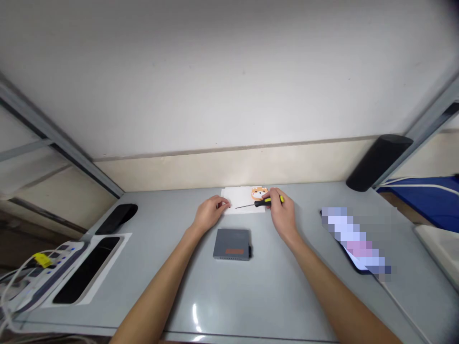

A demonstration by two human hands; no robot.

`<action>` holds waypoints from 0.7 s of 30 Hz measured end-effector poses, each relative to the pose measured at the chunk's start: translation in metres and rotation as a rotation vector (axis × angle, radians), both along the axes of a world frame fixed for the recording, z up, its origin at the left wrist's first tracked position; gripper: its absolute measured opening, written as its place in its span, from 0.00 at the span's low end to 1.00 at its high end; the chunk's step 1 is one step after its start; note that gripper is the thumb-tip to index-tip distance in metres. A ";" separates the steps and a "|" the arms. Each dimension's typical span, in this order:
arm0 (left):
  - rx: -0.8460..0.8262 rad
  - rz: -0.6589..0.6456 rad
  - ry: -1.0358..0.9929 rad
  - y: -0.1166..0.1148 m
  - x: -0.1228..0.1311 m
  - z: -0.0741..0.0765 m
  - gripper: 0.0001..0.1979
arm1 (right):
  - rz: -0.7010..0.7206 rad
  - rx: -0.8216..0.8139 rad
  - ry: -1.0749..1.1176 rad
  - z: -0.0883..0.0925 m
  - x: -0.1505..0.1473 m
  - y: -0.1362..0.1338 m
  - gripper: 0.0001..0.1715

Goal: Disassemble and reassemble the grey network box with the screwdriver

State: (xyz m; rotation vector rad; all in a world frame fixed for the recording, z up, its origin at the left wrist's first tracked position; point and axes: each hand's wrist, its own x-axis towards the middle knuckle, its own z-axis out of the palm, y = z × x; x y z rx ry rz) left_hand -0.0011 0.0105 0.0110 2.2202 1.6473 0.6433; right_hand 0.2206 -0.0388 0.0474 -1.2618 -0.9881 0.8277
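Note:
A screwdriver (263,202) with a black and yellow handle is in my right hand (282,213), its thin shaft pointing left over a white paper (239,196). The paper carries an orange cartoon animal face at its right end. At the paper's left end, the fingers of my left hand (208,213) are pressed together. A tiny dark speck shows at those fingertips, too small to name. Between my forearms lies a flat grey metal box (231,244) with an orange-brown label and a black part on its right side. Neither hand touches the box.
On the left are a power strip (53,267) with cables, a dark phone-like slab (88,270) on white paper, and a black strap-like item (116,218). To the right lie a lit, blurred phone (355,241) with a cable and a black cylinder (379,162) by the wall.

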 end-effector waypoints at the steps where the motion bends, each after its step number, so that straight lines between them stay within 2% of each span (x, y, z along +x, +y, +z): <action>1: 0.005 0.001 -0.009 0.001 0.000 -0.002 0.10 | -0.003 0.000 0.004 0.000 0.000 0.000 0.26; 15: 0.044 -0.083 -0.102 0.007 -0.011 -0.019 0.14 | -0.013 -0.005 -0.066 -0.006 -0.001 -0.001 0.28; 18: 0.029 -0.120 -0.179 0.000 -0.015 -0.015 0.16 | -0.006 0.000 -0.081 -0.006 0.002 0.000 0.27; 21: -0.077 -0.206 -0.255 -0.013 -0.023 -0.002 0.19 | -0.044 -0.007 -0.095 -0.002 0.005 -0.001 0.25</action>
